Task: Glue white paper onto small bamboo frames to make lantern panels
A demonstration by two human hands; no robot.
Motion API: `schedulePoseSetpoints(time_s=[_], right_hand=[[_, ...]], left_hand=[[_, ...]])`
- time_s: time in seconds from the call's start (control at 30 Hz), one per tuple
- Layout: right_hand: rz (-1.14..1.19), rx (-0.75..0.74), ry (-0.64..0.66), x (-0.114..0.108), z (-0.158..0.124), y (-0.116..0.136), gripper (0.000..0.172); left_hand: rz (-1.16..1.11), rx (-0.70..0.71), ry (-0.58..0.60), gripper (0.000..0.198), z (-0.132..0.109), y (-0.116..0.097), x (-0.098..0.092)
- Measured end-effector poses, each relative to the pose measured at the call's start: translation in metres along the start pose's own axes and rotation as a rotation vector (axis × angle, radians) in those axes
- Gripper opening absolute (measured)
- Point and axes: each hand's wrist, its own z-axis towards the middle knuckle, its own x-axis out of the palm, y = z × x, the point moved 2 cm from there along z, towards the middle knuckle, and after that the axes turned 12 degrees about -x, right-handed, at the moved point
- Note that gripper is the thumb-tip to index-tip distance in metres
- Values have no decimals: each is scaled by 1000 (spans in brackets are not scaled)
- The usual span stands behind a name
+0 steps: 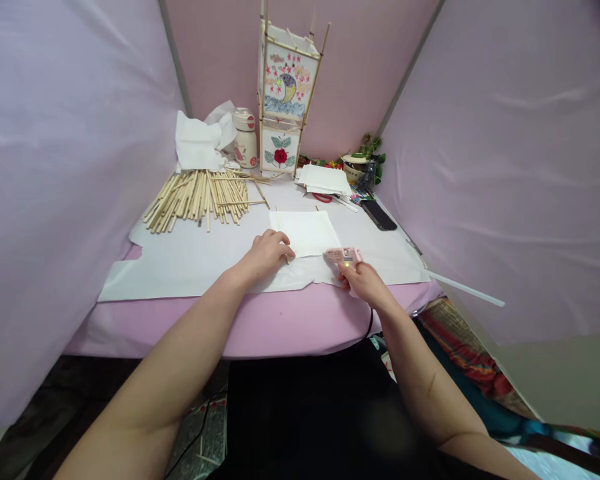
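Note:
A white paper panel [306,233] lies on the cloth in front of me, with thin stick ends poking out past its edges. My left hand [270,252] has its fingers bent closed over the panel's near left corner, where a stick tip shows beneath them. In my right hand [363,280] is a pink hot glue gun [345,255], gripped by its handle. Its nozzle points left and sits by the panel's near right corner; whether it touches cannot be made out. A small yellow light glows on the gun.
Wooden sticks [200,197] are heaped at left, below crumpled white paper [197,140]. Behind stand a bottle [245,140] and a tall lantern [286,87] with drawn panels. Stacked sheets [325,179], red-handled scissors [323,198] and a phone [379,215] lie at right. A cord [371,323] hangs over the edge.

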Motion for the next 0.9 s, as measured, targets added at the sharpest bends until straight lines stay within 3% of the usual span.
schedulePoseSetpoints(time_s=[0.37, 0.57, 0.73, 0.9], right_hand=[[-1, -7, -22, -2, 0, -8, 50], [32, -27, -71, -6, -1, 2, 46], [4, -45, -21, -2, -2, 14, 45], [-46, -64, 8, 2, -3, 11, 50]], left_hand=[[-125, 61, 18, 32, 1, -1, -1], [-124, 108, -2, 30, 4, -10, 11], [-144, 128, -33, 30, 3, -22, 20], [-111, 82, -46, 18, -1, -25, 12]])
